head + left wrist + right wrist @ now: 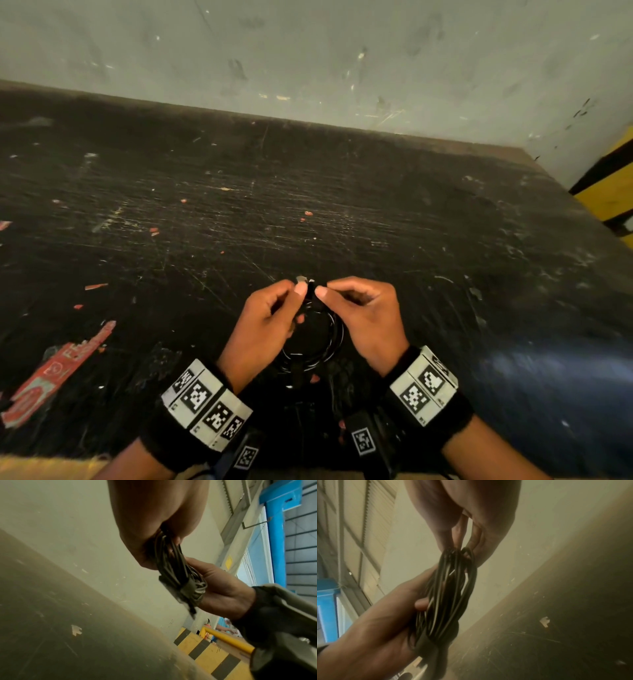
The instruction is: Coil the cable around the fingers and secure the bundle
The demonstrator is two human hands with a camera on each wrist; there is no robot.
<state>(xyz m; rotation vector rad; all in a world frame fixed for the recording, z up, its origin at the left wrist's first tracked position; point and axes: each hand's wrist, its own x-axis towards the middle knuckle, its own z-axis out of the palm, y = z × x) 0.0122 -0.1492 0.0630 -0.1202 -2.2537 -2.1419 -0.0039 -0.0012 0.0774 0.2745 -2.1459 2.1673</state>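
Observation:
A black cable coil (pixel 320 342) hangs in several loops between my two hands, above a scratched black table (pixel 376 222). My left hand (pixel 298 294) and right hand (pixel 324 291) both pinch the top of the coil, thumbs nearly touching. A small metal connector (pixel 301 279) sticks up just above the thumbs. In the left wrist view the cable coil (pixel 173 563) runs from my left hand's fingers (pixel 176 539) down to a dark strap (pixel 188 589) wrapped round the bundle. In the right wrist view the same strap (pixel 428 645) circles the lower end of the cable coil (pixel 450 595).
Red sticker scraps (pixel 58 373) lie on the table at the near left. A pale scuffed wall (pixel 308 51) stands behind the table. A yellow and black striped barrier (pixel 609 192) is at the far right edge.

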